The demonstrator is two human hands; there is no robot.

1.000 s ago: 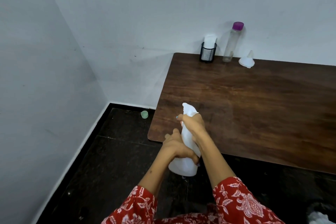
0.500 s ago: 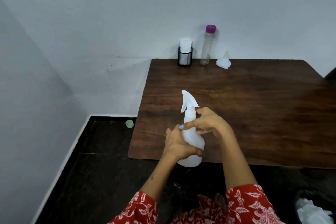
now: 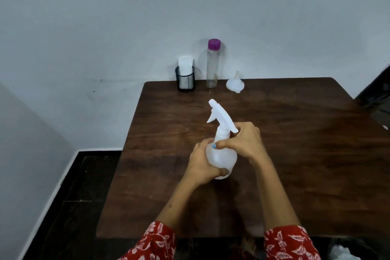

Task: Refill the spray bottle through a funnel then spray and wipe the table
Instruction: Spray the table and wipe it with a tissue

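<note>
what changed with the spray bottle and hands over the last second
Both hands carried the spray bottle from beyond the table's near left corner to above it. The right hand slid from its head to its neck. The left hand still grips the body. Funnel and purple-capped bottle stayed put.

Translucent plastic spray bottle, wood-grain table

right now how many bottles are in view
2. The white spray bottle is over the table's middle, held in both hands. The clear bottle with a purple cap stands at the far edge against the wall. None seems hidden.
</note>
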